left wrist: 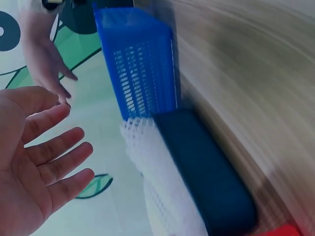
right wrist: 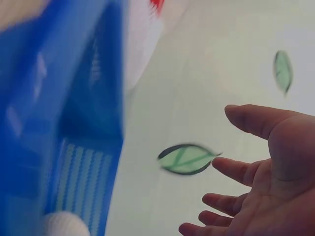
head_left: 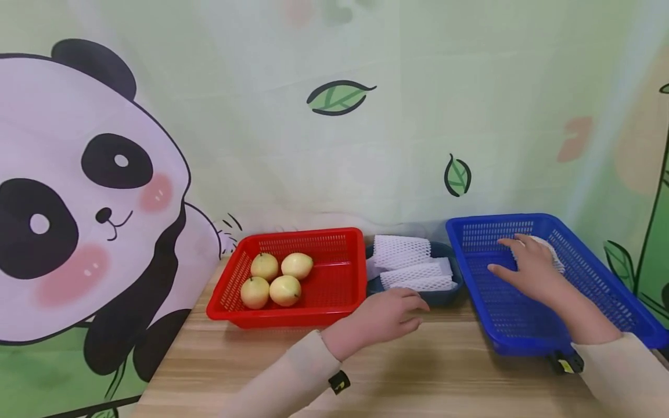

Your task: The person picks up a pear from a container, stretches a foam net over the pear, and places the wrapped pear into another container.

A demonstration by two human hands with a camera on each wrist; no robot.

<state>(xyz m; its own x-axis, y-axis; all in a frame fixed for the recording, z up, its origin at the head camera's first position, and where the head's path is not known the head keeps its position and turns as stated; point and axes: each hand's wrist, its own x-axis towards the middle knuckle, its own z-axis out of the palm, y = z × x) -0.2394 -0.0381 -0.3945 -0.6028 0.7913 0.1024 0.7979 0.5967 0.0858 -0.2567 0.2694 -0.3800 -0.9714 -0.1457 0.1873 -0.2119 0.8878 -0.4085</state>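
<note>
Left hand relaxed and right hand spread, both empty; a low sweep could roll the white-netted bundle (seemingly round) across the blue basket.

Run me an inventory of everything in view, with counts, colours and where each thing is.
Pears: four, pale yellow, in the red basket
Red basket: one, red, on the table, left
Foam nets: at least two, white, in the bowl
Bowl: one, dark teal, between the baskets
Netted item: one, white, inside the blue basket
Blue basket: one, blue, on the table, right
Table: one, wood-brown, under everything
Backdrop: one, pale green, behind the table
Printed panda: one, black and white, backdrop's left
Printed leaves: several, green, across the backdrop
Wrist devices: two, black, at the cuffs
Sleeves: two, off-white, on the forearms
Left hand: one, bare, before the bowl
Right hand: one, bare, over the blue basket
</note>
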